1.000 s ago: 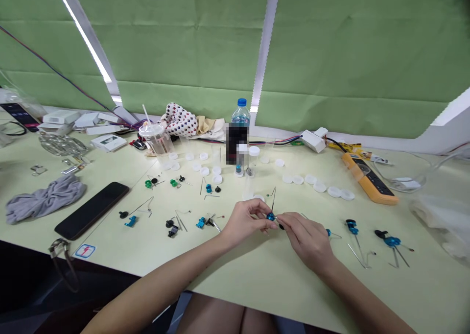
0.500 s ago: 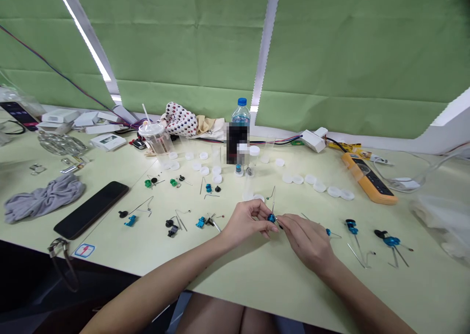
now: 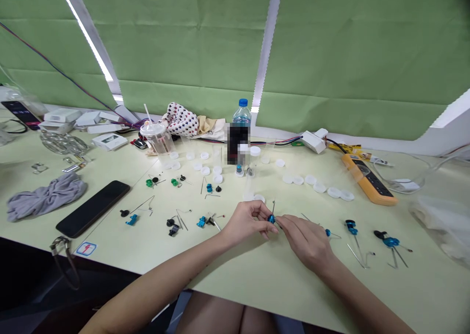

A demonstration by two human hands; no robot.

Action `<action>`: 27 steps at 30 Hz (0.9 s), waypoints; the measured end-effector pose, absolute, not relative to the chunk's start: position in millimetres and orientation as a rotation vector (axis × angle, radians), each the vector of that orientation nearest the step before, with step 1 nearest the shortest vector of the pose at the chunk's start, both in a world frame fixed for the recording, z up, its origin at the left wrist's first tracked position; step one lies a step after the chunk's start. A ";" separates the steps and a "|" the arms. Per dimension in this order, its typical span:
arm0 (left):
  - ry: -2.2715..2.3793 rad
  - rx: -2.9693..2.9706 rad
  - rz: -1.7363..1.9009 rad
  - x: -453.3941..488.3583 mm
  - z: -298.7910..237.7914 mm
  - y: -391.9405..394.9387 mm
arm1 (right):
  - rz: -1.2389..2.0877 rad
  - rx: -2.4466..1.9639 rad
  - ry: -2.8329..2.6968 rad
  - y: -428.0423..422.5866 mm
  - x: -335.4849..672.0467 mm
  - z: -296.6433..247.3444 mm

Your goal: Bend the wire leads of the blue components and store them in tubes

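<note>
My left hand [image 3: 251,221] pinches a small blue metal part [image 3: 271,218] between thumb and fingers, a little above the table. A thin metal rod [image 3: 273,206] sticks up from behind it. My right hand [image 3: 306,238] is closed close beside the part, fingertips pressed together at its right side. Something thin shows at those fingertips, but the fingers hide most of it. On the table to the left lie a blue part and a black knob with thin rods [image 3: 201,222]. Right of my right hand is another blue piece with a rod [image 3: 328,232].
Further blue-and-black parts with bent rods [image 3: 391,242] lie at the right. Behind my hands are white round caps [image 3: 318,187], clear tubes and a bottle [image 3: 242,112]. A phone [image 3: 93,209] and grey cloth [image 3: 47,195] lie left; an orange power strip [image 3: 369,179] lies right.
A bent wire with a small tip, which stood above the blue part beside the rod, no longer shows there. Both hands keep nearly the same place. The view has shifted very slightly.
</note>
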State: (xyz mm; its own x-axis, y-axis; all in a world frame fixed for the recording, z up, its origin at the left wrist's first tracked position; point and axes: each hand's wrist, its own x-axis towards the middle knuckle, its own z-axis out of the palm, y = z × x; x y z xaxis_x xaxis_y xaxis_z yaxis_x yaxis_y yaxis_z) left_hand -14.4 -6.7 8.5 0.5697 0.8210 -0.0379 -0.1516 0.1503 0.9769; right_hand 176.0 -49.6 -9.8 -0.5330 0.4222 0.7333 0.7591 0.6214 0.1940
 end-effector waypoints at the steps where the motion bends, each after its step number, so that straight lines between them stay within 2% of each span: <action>1: 0.678 1.220 0.781 -14.4 9.0 -6.9 | -0.666 -0.921 -2.197 -49.4 176.4 -9.9; 9: 0.684 1.191 0.855 -13.0 6.7 -6.1 | -0.572 -1.003 -2.116 -48.3 171.3 -1.8; 16: 0.696 1.427 0.979 -13.8 5.2 -8.8 | -0.397 -1.038 -2.045 -51.8 164.0 1.7; 23: 0.709 1.885 1.157 -18.9 -0.2 -10.6 | 0.097 -1.139 -1.907 -56.9 155.3 7.2; 27: 0.691 2.102 1.222 -19.7 -0.2 -11.4 | 0.522 -1.234 -1.717 -58.4 152.9 8.8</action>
State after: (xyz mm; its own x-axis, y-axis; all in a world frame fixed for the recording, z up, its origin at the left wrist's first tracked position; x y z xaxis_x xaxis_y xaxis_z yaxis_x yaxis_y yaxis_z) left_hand -19.7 -11.4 -0.2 0.4396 0.6915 0.5732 0.1346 -0.6817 0.7191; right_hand 152.9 -58.4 8.8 -0.0663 0.8985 0.4340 0.5046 0.4054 -0.7623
